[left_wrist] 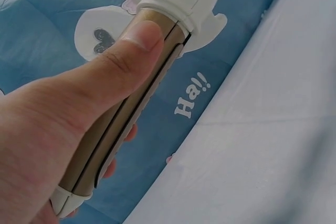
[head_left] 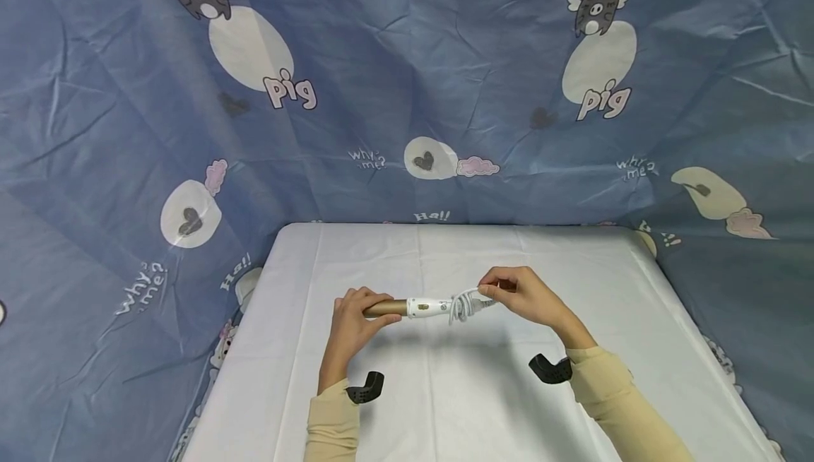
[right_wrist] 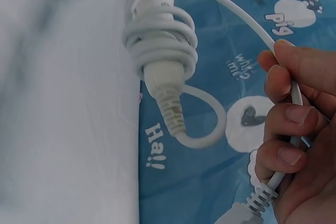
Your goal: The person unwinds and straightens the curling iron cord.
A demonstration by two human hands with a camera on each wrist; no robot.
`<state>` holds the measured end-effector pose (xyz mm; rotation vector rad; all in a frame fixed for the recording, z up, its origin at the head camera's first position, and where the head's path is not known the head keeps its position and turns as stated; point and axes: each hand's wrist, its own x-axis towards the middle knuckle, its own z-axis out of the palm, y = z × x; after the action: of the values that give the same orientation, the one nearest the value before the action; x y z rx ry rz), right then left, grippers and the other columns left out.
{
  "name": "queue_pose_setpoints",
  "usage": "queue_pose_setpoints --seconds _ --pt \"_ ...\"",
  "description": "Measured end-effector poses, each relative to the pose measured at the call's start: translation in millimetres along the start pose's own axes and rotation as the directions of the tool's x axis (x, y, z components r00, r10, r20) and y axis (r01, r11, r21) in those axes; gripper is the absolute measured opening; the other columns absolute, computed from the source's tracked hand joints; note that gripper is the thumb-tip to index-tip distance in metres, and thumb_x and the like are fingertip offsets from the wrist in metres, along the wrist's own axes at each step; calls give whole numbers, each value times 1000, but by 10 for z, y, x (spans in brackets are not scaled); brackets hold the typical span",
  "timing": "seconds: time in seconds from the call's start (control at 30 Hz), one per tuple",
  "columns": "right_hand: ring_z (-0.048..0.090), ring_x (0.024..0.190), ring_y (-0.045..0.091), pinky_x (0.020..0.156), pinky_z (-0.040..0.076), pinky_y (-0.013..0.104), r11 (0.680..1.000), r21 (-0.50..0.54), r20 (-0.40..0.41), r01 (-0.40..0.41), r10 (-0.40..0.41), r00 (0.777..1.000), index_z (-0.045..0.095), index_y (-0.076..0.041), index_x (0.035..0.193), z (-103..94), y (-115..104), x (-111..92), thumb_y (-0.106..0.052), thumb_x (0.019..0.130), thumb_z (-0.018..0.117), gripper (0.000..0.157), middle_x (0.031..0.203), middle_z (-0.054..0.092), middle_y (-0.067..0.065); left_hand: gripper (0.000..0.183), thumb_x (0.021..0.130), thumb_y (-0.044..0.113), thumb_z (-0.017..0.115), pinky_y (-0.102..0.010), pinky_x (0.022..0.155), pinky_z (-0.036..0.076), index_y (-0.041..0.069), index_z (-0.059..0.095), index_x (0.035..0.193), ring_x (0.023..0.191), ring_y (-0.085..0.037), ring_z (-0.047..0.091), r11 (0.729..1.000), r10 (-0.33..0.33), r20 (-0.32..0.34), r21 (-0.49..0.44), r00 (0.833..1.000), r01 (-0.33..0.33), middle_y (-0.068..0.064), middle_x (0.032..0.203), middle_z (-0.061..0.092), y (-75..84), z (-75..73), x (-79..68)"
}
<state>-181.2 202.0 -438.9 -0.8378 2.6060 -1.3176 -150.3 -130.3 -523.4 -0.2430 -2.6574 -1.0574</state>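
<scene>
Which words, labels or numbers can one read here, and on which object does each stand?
"pig": on the blue cloth, more than once.
"why me?": on the same cloth, repeated.
"Ha!!": on that cloth too, repeated.
Markings on the tool's white section: too small to read.
Other prints bordering the table: partly hidden, unreadable.

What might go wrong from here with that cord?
The coils sit near the end of the handle, so they might slip off if the right hand tugs. The cord bends into a loop just past the ribbed sleeve; pulling could strain it there. The plug sticks out beyond the grip and might swing or snag.
</scene>
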Motion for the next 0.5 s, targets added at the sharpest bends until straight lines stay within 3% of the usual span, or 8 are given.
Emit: queue_pose_setpoints --seconds 0.23,0.5 --pt "47 57 5 51 40 23 1000 27 33 -12 11 999 71 -15 92 45 -46 -87 -28 92 63 14 71 61 -5 41 65 51 80 -32 77 24 32 73 101 79 -8 44 1000 -7 -19 -11 1000 6 14 87 63 4 21 -3" --pt "52 61 6 56 45 24 999 39 67 -32 29 997 68 -29 87 141 -48 -167 -30 91 63 7 74 62 -7 41 65 51 80 -32 76 23 31 73 100 78 -8 44 1000 0 -27 -1 1000 0 13 88 63 5 18 2"
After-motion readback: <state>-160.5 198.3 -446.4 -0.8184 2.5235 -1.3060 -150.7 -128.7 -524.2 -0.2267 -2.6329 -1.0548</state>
